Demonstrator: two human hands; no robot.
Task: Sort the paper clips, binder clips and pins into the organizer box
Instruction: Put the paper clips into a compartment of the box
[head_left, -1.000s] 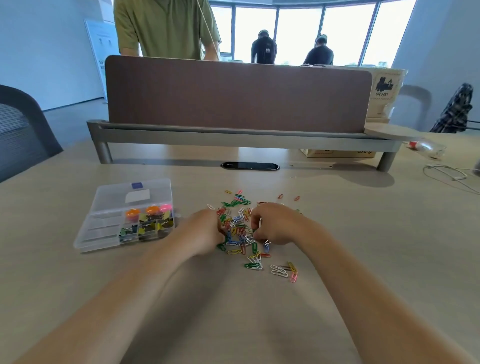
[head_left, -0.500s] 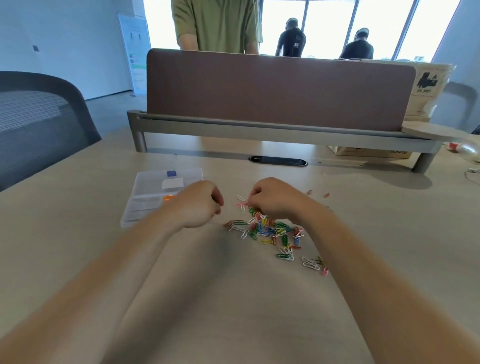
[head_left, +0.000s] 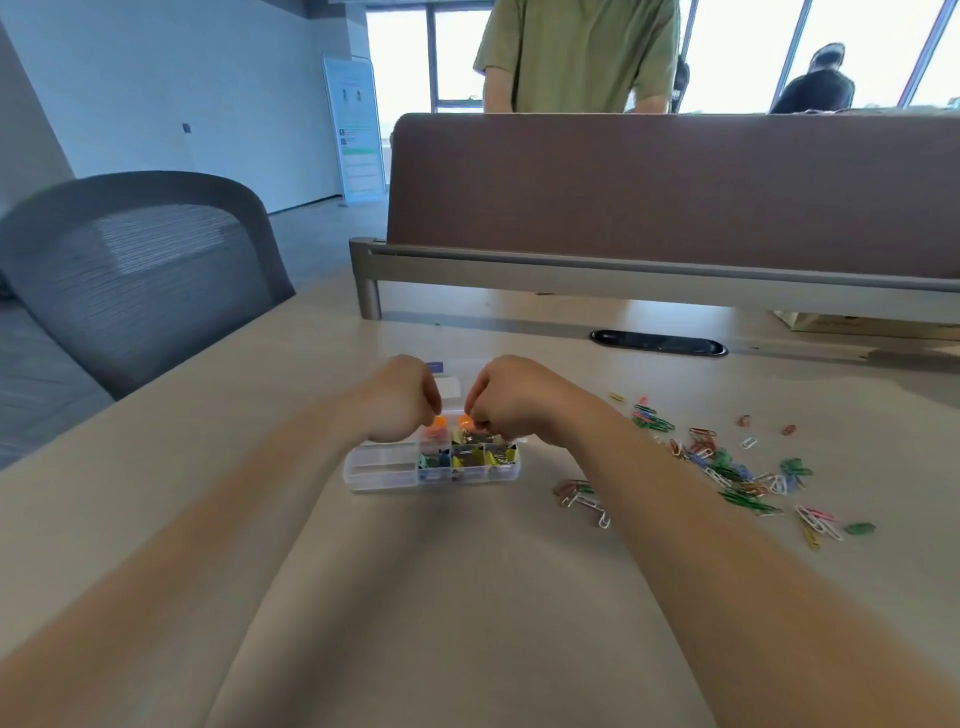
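Above the organizer box (head_left: 370, 480), left hand (head_left: 402, 399) and right hand (head_left: 511, 397) hang close together, fingers curled, contents hidden. Likely delivering paper clips (head_left: 727, 470); next, release into a free compartment.

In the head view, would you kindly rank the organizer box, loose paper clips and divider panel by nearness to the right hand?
1. Organizer box: directly under the right hand.
2. Paper clips: scattered to its right.
3. Divider panel: far across the desk.

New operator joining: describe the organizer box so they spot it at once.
On the table before the brown divider, the left hand and right hand meet. Under them sits the organizer box: clear plastic, compartmented, left of the loose paper clips.
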